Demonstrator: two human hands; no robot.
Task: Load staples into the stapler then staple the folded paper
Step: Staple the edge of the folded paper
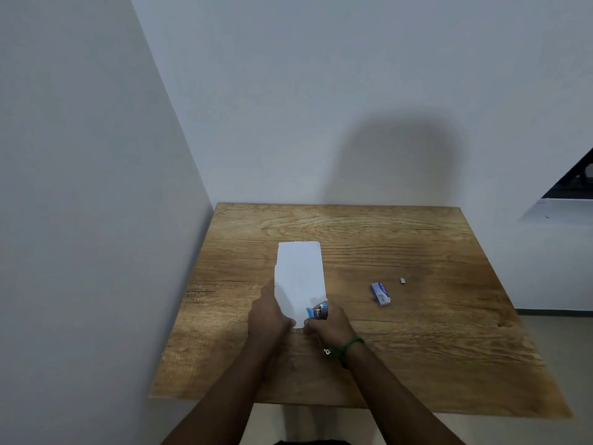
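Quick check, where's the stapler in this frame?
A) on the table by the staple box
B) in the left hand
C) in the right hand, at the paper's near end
C: the right hand grips the blue stapler at the near right corner of the folded paper; the staple box lies apart.

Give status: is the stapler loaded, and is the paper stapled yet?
Loading looks done: the staple box lies set aside on the table, a loose staple piece beside it; the magazine itself is hidden. In hand: the left hand holds the folded paper at its near edge, the right hand grips the blue stapler at its near right corner. Left: the press; no staple visible in the paper.
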